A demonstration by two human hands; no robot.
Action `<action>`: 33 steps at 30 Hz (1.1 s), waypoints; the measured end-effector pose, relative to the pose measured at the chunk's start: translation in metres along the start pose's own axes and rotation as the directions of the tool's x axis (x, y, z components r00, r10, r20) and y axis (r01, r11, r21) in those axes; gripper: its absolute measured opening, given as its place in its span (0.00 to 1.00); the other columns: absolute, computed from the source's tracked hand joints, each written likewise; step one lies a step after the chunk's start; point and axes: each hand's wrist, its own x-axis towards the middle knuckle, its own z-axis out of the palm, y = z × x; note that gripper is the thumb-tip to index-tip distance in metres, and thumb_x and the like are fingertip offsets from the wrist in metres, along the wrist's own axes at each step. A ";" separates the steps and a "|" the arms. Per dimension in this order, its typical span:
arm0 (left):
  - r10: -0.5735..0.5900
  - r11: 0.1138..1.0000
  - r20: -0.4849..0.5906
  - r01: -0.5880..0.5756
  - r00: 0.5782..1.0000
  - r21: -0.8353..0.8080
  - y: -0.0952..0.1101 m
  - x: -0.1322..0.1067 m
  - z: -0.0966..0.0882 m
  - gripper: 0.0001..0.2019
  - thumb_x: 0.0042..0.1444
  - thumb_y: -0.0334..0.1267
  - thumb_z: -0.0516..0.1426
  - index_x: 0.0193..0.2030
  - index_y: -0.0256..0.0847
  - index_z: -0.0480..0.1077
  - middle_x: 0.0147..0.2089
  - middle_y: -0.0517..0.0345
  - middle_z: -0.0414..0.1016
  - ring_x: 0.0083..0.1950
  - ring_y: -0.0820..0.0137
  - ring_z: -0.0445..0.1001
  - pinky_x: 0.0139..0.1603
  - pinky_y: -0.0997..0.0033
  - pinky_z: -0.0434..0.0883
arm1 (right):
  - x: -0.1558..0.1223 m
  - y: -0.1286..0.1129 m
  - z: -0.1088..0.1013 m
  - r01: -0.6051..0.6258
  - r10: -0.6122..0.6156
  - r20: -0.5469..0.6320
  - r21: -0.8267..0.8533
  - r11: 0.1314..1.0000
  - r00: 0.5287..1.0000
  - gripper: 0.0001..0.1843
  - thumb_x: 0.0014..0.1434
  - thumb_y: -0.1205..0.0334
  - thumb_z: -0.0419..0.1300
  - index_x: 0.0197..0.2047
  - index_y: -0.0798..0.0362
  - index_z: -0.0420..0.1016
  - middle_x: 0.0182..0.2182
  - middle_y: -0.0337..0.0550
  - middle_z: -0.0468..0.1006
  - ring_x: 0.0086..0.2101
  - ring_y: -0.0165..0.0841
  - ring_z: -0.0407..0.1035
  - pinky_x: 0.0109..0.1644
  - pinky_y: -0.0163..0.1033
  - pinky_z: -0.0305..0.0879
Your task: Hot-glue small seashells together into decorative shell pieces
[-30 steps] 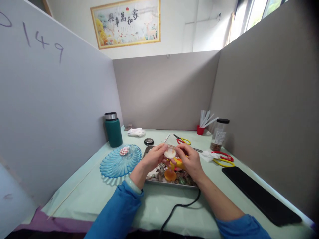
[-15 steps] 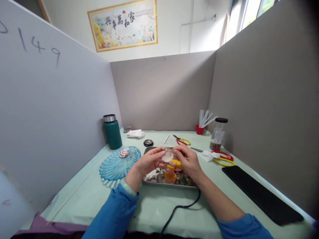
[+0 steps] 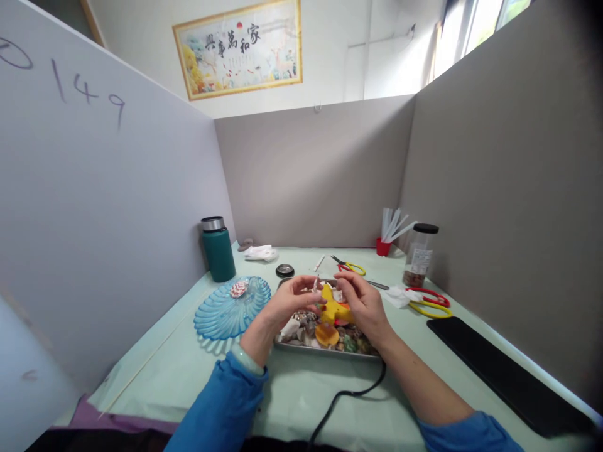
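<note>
My left hand (image 3: 294, 297) pinches a pale seashell (image 3: 316, 284), turned nearly edge-on, between thumb and fingers above the metal tray (image 3: 330, 353). Just to the right, apart from the shell, is my right hand (image 3: 366, 306). Its fingers are bent together at the tips; whether something tiny is in them I cannot make out. Between and below the hands a yellow glue gun (image 3: 333, 308) lies on the tray's heap of shells and stones. An orange shell (image 3: 326, 334) shows near the tray's front, beside a green stone (image 3: 349, 343).
At left a blue shell-shaped glass plate (image 3: 221, 312) bears a speckled shell (image 3: 239, 289), with a green bottle (image 3: 218, 250) behind. Scissors (image 3: 351, 267), a black-lidded jar (image 3: 419, 257), red-and-yellow-handled scissors (image 3: 431, 302) and a black slab (image 3: 504, 376) lie rightward. A black cord (image 3: 339, 395) crosses the front.
The shell has turned from face-on to nearly edge-on in my left hand. My right hand has come off it and moved slightly right. The view has shifted a little.
</note>
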 end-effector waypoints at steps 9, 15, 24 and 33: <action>0.142 0.234 -0.575 0.537 0.806 0.811 0.031 -0.023 -0.097 0.20 0.45 0.48 0.61 0.42 0.38 0.70 0.44 0.43 0.76 0.48 0.53 0.73 0.42 0.63 0.68 | 0.001 -0.001 -0.001 0.037 -0.036 0.009 -0.072 0.997 0.999 0.14 0.63 0.54 0.51 0.41 0.52 0.73 0.30 0.41 0.74 0.28 0.32 0.66 0.33 0.36 0.62; 0.060 -0.132 -0.679 0.680 0.732 0.721 0.028 -0.031 -0.130 0.22 0.50 0.52 0.55 0.42 0.35 0.68 0.46 0.36 0.75 0.48 0.48 0.73 0.35 0.62 0.67 | 0.000 -0.001 -0.001 0.045 -0.044 0.014 -0.094 0.995 0.999 0.13 0.63 0.55 0.51 0.39 0.53 0.73 0.30 0.41 0.74 0.29 0.32 0.66 0.34 0.36 0.61; 0.116 -0.158 -0.484 0.497 0.867 0.853 0.037 -0.020 -0.089 0.23 0.57 0.54 0.49 0.45 0.37 0.69 0.40 0.42 0.77 0.43 0.54 0.75 0.37 0.64 0.66 | 0.001 -0.002 -0.001 0.046 -0.044 0.021 -0.072 0.996 0.999 0.12 0.63 0.57 0.52 0.37 0.53 0.73 0.29 0.40 0.73 0.30 0.32 0.67 0.36 0.35 0.61; -0.013 -0.031 -0.052 0.052 0.999 0.998 0.015 0.021 -0.015 0.15 0.56 0.45 0.53 0.47 0.45 0.72 0.41 0.50 0.78 0.42 0.61 0.75 0.39 0.69 0.65 | 0.002 -0.006 -0.001 0.079 -0.074 0.043 -0.122 0.989 0.996 0.11 0.63 0.58 0.51 0.36 0.53 0.73 0.30 0.41 0.74 0.31 0.32 0.67 0.37 0.36 0.61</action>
